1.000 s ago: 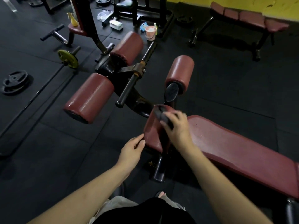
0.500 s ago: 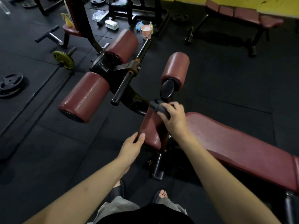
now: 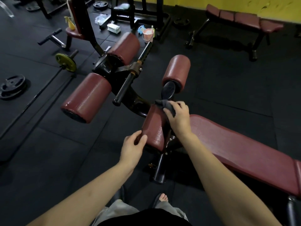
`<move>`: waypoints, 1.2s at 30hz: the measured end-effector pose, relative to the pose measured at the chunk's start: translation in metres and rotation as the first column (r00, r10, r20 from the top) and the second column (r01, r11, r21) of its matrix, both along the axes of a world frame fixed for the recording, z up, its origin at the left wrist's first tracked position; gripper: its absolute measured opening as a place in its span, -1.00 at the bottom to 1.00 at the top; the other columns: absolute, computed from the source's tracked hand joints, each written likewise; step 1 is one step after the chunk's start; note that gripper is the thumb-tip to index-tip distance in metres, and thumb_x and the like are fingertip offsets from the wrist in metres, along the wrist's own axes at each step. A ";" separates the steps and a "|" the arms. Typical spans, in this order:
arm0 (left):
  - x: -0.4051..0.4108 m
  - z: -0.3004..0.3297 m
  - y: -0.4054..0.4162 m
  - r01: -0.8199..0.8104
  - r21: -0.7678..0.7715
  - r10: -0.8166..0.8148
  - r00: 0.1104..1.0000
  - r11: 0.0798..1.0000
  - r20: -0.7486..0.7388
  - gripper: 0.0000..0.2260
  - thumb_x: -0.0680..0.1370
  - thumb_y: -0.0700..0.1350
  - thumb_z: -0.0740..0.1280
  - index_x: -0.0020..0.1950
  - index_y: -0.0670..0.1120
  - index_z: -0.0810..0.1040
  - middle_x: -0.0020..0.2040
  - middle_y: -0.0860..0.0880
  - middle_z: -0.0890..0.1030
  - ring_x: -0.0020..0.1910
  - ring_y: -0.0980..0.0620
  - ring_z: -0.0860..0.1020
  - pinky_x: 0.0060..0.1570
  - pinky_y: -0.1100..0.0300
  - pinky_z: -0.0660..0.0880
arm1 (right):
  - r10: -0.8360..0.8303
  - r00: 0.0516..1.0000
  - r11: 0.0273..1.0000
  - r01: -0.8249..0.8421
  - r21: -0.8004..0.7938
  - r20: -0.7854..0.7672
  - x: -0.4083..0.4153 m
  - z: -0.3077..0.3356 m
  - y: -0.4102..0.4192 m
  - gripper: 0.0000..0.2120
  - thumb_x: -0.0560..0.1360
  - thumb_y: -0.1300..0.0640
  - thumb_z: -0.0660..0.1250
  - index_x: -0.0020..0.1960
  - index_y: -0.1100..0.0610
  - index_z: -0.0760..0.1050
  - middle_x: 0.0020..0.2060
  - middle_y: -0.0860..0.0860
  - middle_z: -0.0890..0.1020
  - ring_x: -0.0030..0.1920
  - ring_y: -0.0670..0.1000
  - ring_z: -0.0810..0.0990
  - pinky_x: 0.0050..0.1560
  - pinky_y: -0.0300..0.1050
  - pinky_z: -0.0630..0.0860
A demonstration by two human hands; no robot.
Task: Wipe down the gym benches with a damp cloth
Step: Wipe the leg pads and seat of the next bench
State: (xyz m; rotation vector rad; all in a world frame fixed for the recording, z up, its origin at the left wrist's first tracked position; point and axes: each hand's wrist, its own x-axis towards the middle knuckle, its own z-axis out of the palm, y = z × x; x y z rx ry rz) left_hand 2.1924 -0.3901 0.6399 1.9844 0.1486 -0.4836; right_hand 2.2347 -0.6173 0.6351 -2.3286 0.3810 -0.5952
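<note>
The bench point(image 3: 236, 144) is a long maroon vinyl pad, glossy and pebbled, its long axis running from the lower right edge of the view up-left to a short seat pad point(image 3: 154, 126) tilted down at the near end. The right hand point(image 3: 178, 118) clenches a dark grey cloth point(image 3: 164, 104), bunched and crumpled, pressing it on the seat pad's far top corner. The left hand point(image 3: 132, 146) grasps the seat pad's near lower corner, thumb on top. Beyond stand three cylindrical maroon roller pads point(image 3: 88, 97) on a black steel frame, over matte rubber floor point(image 3: 48, 152) tiles.
</note>
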 end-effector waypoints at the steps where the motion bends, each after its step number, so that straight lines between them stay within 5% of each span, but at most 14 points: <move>1: -0.004 0.000 -0.003 0.019 -0.007 -0.019 1.000 1.000 0.004 -0.56 0.62 0.19 0.32 0.49 0.16 0.45 0.32 0.11 0.41 0.26 0.15 0.46 0.25 0.22 0.36 | 0.017 1.000 1.000 -0.017 -0.007 0.017 -0.012 -0.001 0.009 -0.67 0.52 0.09 0.54 0.25 0.12 0.64 0.10 0.10 0.57 0.09 0.17 0.53 0.19 0.09 0.52; 6: 0.003 -0.010 -0.002 0.015 0.004 -0.015 1.000 1.000 -0.005 -0.67 0.67 0.02 0.28 0.44 0.19 0.49 0.30 0.08 0.46 0.26 0.11 0.50 0.26 0.18 0.38 | 0.266 0.962 0.964 -0.266 0.001 0.055 -0.117 -0.011 0.064 -0.63 0.55 0.07 0.47 0.33 0.12 0.61 0.20 0.07 0.54 0.20 0.03 0.48 0.32 -0.31 0.36; 10: 0.014 -0.012 0.003 0.014 -0.076 -0.024 0.990 0.997 -0.137 -0.72 0.70 -0.07 0.23 0.39 0.09 0.54 0.28 0.07 0.59 0.31 0.07 0.53 0.36 0.15 0.41 | 0.343 0.939 0.937 -0.340 -0.085 0.027 -0.088 -0.007 0.052 -0.57 0.50 0.14 0.54 0.35 0.10 0.60 0.19 0.08 0.54 0.18 0.10 0.48 0.27 -0.13 0.43; 13: 0.017 -0.011 0.010 0.002 -0.081 -0.018 0.980 0.997 -0.196 -0.65 0.71 0.03 0.22 0.49 0.01 0.48 0.36 0.07 0.55 0.39 0.06 0.48 0.46 0.10 0.36 | 0.198 0.980 0.977 -0.194 -0.092 0.035 -0.024 0.004 0.028 -0.66 0.53 0.08 0.53 0.28 0.11 0.63 0.12 0.09 0.56 0.10 0.15 0.50 0.19 0.01 0.48; 16: 0.016 -0.012 0.012 0.000 -0.035 -0.004 0.995 0.999 -0.104 -0.69 0.68 0.07 0.27 0.43 0.14 0.53 0.37 0.07 0.55 0.37 0.08 0.48 0.46 0.03 0.38 | 0.095 0.995 0.995 -0.095 -0.021 0.006 0.006 0.010 0.007 -0.67 0.56 0.04 0.49 0.28 0.13 0.64 0.11 0.11 0.56 0.11 0.19 0.49 0.22 0.14 0.50; 24: 0.005 -0.016 0.002 0.032 -0.073 -0.033 0.999 0.997 -0.007 -0.73 0.67 0.02 0.29 0.36 0.19 0.58 0.28 0.08 0.58 0.26 0.17 0.56 0.38 0.07 0.47 | 0.281 0.959 0.959 -0.278 -0.053 0.050 -0.117 -0.012 0.061 -0.58 0.52 0.13 0.54 0.36 0.10 0.59 0.20 0.06 0.53 0.19 0.05 0.48 0.26 -0.14 0.46; 27: 0.007 -0.013 0.001 0.018 -0.038 -0.018 1.000 0.999 0.002 -0.71 0.69 0.00 0.27 0.41 0.12 0.55 0.32 0.13 0.49 0.32 0.16 0.47 0.39 0.17 0.36 | 0.266 0.964 0.959 -0.263 -0.108 0.019 -0.081 -0.011 0.035 -0.60 0.51 0.16 0.54 0.33 0.10 0.60 0.15 0.08 0.53 0.13 0.11 0.49 0.20 -0.06 0.48; 31: 0.011 -0.013 0.004 0.032 -0.052 -0.037 0.995 0.998 -0.093 -0.61 0.69 0.05 0.25 0.53 0.06 0.42 0.44 0.09 0.46 0.42 0.12 0.41 0.49 0.11 0.30 | 0.038 0.999 0.999 -0.038 -0.035 -0.002 0.002 -0.002 -0.009 -0.67 0.55 0.06 0.51 0.28 0.12 0.63 0.11 0.12 0.55 0.11 0.22 0.52 0.19 0.00 0.47; 36: 0.015 -0.011 0.011 0.030 -0.036 -0.034 0.992 0.999 -0.118 -0.65 0.70 0.04 0.23 0.49 0.04 0.49 0.40 0.11 0.54 0.40 0.12 0.46 0.46 0.14 0.34 | 0.130 0.991 0.986 -0.127 -0.107 0.026 -0.028 0.008 0.034 -0.66 0.53 0.07 0.52 0.27 0.10 0.63 0.10 0.09 0.55 0.07 0.15 0.48 0.13 0.01 0.48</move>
